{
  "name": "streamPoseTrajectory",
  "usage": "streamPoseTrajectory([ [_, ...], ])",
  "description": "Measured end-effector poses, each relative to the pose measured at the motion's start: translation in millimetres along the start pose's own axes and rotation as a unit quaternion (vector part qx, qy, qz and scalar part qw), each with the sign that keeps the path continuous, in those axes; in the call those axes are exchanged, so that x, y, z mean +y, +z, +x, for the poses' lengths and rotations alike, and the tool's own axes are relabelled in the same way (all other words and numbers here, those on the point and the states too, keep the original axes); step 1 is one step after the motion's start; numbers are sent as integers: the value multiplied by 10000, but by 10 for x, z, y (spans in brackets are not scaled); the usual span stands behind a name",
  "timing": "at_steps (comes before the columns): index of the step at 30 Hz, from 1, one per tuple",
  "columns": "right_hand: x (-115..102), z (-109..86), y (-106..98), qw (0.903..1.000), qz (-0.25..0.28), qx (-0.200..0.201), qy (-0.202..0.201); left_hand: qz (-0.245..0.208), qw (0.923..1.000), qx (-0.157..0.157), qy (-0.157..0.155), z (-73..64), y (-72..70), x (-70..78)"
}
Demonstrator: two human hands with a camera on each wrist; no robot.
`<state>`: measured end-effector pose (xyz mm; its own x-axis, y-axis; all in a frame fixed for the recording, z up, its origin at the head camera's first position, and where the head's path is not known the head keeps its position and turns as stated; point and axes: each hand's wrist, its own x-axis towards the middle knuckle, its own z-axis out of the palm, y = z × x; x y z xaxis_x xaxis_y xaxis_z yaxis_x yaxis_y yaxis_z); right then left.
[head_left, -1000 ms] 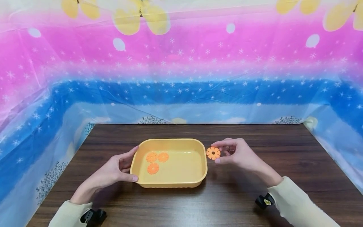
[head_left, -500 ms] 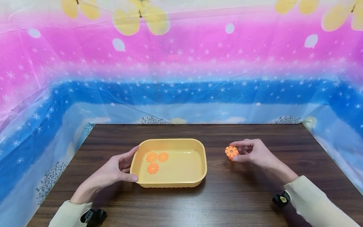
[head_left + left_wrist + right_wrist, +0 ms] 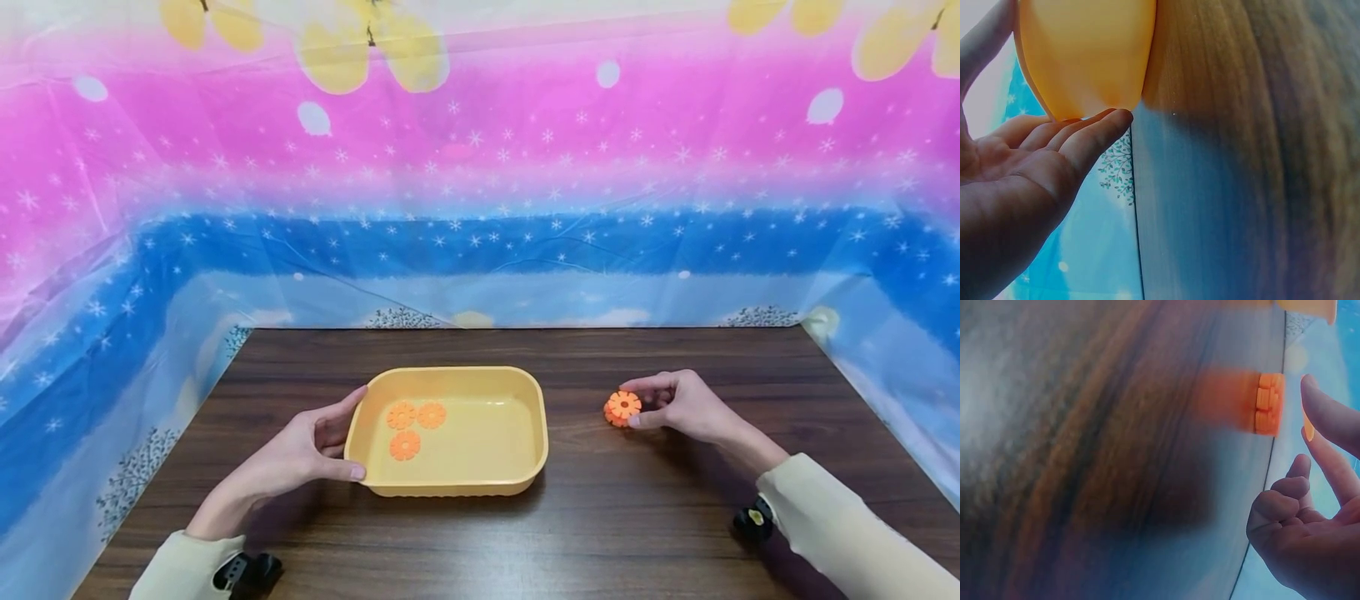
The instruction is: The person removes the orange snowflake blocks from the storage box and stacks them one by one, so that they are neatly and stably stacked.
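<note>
while the left hand (image 3: 300,454) holds the tray (image 3: 495,442) by its left end, the right hand (image 3: 690,407) pinches an orange disc (image 3: 625,406) above a stack (image 3: 1269,405), right of centre in the head view, likely light, stiff and best taken by its notched rim.

Dark wood-grain table (image 3: 600,533); pink-and-blue snowflake-print cloth (image 3: 480,183) behind and beside it.

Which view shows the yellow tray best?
Head: the yellow tray shows nearly whole, rim and inside, though the left hand holds its left end. Left wrist shows only that end; right wrist, a bit at the top edge.
</note>
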<state>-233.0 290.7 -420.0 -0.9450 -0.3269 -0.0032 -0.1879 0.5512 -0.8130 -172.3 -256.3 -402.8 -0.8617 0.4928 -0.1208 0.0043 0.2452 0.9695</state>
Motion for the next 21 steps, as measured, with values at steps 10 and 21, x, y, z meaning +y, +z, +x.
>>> streamPoseTrajectory([
  [10, 67, 34, 26, 9998, -150, -20, 112, 83, 10000, 42, 15, 0, -3, -7],
  [21, 110, 47, 39, 9980, -638, 11, 29, -42, 9999, -72, 127, 8, -4, -15],
])
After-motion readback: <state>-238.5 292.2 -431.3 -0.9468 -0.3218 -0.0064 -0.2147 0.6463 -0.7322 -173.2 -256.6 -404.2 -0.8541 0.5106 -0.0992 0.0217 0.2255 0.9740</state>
